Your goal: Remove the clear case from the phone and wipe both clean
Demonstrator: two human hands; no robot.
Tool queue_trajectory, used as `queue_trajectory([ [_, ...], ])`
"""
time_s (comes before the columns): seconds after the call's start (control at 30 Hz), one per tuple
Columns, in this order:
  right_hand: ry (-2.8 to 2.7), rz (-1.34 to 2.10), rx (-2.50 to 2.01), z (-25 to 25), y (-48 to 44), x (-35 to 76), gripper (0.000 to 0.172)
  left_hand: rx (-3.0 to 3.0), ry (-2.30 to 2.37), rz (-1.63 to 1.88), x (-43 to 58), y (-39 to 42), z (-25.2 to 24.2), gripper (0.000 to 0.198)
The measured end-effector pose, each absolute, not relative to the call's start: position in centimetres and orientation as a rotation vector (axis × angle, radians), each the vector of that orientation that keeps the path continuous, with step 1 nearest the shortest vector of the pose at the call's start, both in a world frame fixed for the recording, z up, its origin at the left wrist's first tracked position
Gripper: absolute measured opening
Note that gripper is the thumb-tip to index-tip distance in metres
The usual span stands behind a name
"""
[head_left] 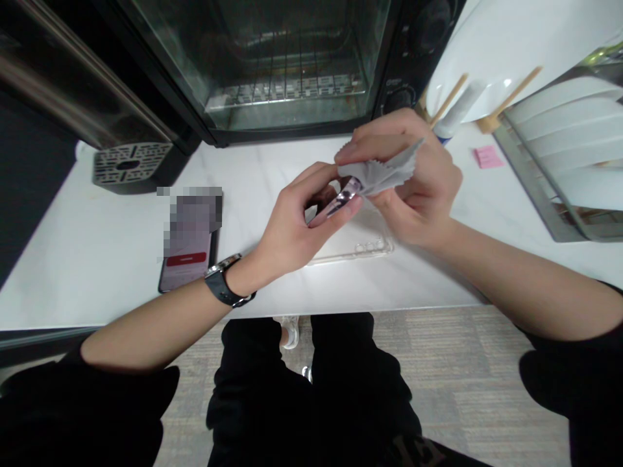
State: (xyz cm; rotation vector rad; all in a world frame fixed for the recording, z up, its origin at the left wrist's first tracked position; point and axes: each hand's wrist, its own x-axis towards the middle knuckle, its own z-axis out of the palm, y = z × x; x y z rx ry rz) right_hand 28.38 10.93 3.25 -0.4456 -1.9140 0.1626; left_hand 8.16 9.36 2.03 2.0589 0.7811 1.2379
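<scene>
My left hand is closed round a slim, shiny purple-pink phone, seen nearly edge-on and tilted above the counter. A grey cloth with zigzag edges is pinched in my right hand and touches the upper end of the phone. Beneath both hands, a clear phone case with round camera holes lies on the white counter. My fingers and the cloth hide part of the phone.
Left of my wrist lies another phone with a lit screen. Behind are a black drip tray and a glass-door oven. At right are a pink note, wooden sticks and a rack of white plates.
</scene>
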Motion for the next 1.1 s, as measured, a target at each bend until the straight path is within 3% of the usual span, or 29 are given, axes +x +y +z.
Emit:
queue_trajectory([
  [0.13, -1.772, 0.346, -0.567, 2.2, 12.2, 28.3, 0.035, 1.985, 0.844, 1.250, 7.8, 9.8, 1.9, 0.033],
  [0.3, -1.405, 0.513, -0.778, 0.2, 15.4, 28.4, 0.046, 2.045, 0.939, 1.169, 7.8, 9.9, 1.1, 0.004],
  [0.63, -1.426, 0.562, -0.724, 0.0, 14.9, 28.1, 0.030, 2.041, 0.979, 1.171, 7.9, 10.1, 0.7, 0.024],
  [0.73, -1.372, 0.604, -0.739, -1.5, 16.2, 28.3, 0.036, 1.942, 0.952, 1.187, 8.0, 10.4, 0.0, 0.040],
  [0.87, -1.311, 0.754, -0.791, -4.1, 18.2, 29.0, 0.051, 1.877, 0.908, 1.159, 7.8, 10.8, -0.7, 0.044],
  [0.97, -1.281, 0.786, -0.811, -4.8, 18.8, 29.5, 0.048, 1.880, 0.904, 1.140, 7.7, 10.8, -0.6, 0.051],
  [1.1, -1.342, 0.539, -0.777, -3.6, 18.0, 29.5, 0.040, 1.846, 0.899, 1.156, 7.6, 10.6, -0.4, 0.055],
])
